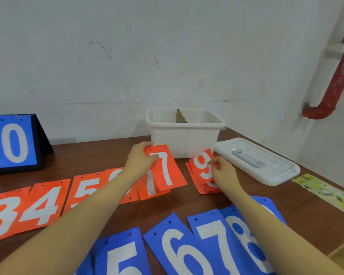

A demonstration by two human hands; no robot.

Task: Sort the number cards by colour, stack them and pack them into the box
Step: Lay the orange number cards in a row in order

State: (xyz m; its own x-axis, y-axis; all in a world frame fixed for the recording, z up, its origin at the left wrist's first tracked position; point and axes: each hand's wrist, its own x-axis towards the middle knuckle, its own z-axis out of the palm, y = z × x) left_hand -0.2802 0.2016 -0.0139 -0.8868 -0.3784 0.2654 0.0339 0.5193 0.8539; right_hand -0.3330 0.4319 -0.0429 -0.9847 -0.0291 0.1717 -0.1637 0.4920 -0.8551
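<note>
Orange number cards lie in a row across the brown table (298,197): a 3 (0,215), a 4 (44,205), a 5 (87,190) and more under my left arm. My left hand (140,158) grips an orange 7 card (167,168) by its top left corner, lifted above another 7. My right hand (222,171) pinches an orange 9 card (202,165) on top of a small orange stack. Blue cards 5 (121,257), 6 (179,249), 7 (213,237) and 8 (244,241) lie nearest me. The open white box (185,133) stands behind the hands.
The box's white lid (256,161) with a grey handle lies to the right of the box. A blue flip scoreboard showing 0 (14,143) stands at the far left. A yellow leaflet (324,192) lies near the right table edge. A red pipe (338,76) runs down the wall.
</note>
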